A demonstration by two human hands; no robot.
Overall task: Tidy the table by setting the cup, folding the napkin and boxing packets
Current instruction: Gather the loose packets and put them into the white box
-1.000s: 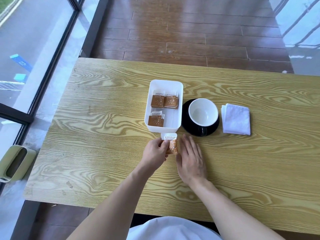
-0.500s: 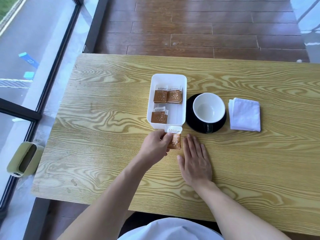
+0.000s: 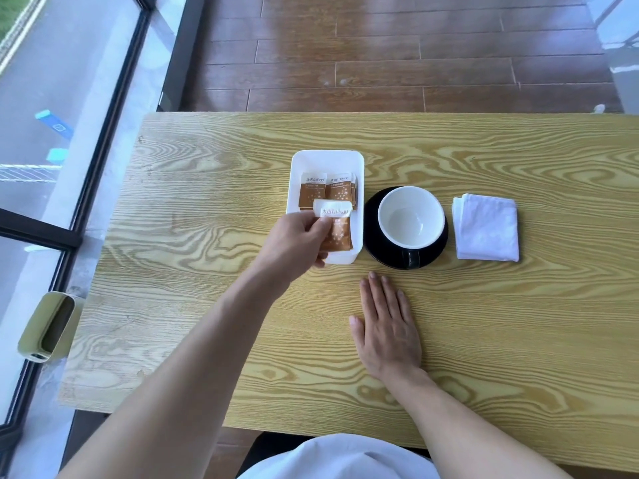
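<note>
"太古 taikoo" on held packet (boxed packets alike), fine print unreadable

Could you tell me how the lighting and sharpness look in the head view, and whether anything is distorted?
Head view: even daylight, soft shadows only; the packet pinched by the left hand is sharp enough to show its print; pale glare washes the floorboards beyond the table; wide-angle bending curves the window frame; the right hand lies flat, unblurred.

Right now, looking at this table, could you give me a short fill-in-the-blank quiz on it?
1. The left hand pinches a brown ____ over the white box.
2. The white cup sits on a ____ saucer.
3. The folded napkin lies to the ____ of the cup.
4. The right hand rests ____ on the table.

Missing words: packet; black; right; flat
</note>
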